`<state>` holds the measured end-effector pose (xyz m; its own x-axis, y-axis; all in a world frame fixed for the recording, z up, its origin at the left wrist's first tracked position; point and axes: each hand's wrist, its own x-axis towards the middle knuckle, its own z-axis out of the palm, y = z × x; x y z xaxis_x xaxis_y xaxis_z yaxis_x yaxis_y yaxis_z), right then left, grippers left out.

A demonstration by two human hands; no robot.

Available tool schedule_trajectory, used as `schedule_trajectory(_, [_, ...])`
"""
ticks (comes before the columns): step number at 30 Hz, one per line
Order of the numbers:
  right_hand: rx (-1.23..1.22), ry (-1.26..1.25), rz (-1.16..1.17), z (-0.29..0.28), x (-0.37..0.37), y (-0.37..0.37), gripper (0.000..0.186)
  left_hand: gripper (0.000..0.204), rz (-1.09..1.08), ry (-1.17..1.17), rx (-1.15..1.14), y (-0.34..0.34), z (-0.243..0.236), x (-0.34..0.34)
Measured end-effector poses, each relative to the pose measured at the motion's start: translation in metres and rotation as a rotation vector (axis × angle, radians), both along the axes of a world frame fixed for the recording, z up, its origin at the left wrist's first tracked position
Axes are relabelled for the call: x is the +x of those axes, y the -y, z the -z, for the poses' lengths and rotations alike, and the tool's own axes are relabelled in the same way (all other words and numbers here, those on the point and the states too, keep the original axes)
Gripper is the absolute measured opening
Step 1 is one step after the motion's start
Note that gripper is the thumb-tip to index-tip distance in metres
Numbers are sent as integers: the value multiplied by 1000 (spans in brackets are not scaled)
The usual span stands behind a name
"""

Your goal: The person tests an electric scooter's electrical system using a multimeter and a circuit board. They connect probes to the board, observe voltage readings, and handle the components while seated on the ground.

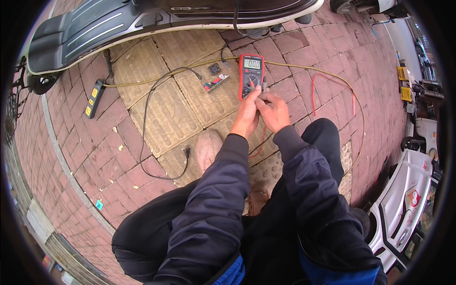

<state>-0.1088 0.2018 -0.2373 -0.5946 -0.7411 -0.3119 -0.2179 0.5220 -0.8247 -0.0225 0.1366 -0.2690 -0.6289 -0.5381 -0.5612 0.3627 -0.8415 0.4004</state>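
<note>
A red digital multimeter [251, 73] with a grey screen and a round dial lies on the paving ahead of me. At its lower end my left hand [247, 115] and my right hand [275, 111] meet, fingers drawn together. One fingertip of the left hand reaches the meter beside the dial. Whatever is pinched between the fingers is hidden. A thin red wire [263, 138] runs down below my hands. Left of the meter are a small circuit board [216, 82] with red and blue parts and a small black fan [215, 69].
A black power strip [95, 99] with yellow sockets lies at left, its yellowish cable crossing behind the meter. A black power cord [142, 137] curves nearer. More red wire [313, 92] lies at right. A scooter [156, 19] stands at the far side, a white vehicle [401, 204] at right.
</note>
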Motion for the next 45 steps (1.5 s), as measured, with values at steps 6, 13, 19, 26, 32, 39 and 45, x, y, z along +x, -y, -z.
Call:
schedule_trajectory(6, [-234, 257, 422, 1, -43, -5, 15, 45, 85, 47, -5, 23, 14, 33])
schedule_trajectory(13, [-185, 54, 555, -16, -98, -15, 26, 44, 326, 354, -112, 63, -2, 70])
schedule_trajectory(19, [14, 24, 341, 23, -82, -6, 50, 36, 567, 488, -307, 90, -36, 63])
schedule_trajectory(26, [73, -100, 104, 35, -54, -12, 49, 28, 305, 578, -342, 72, -9, 65])
schedule_trajectory(32, [-24, -128, -47, 20, -18, 4, 36, 31, 86, 641, -311, 68, 22, 76])
schedule_trajectory(39, [-33, -46, -64, 16, -1, 20, 30, 38, 136, 826, -436, 72, 32, 67])
schedule_trajectory(45, [-55, -19, -53, 12, 1, 23, 26, 38, 98, 817, -410, 72, 34, 61])
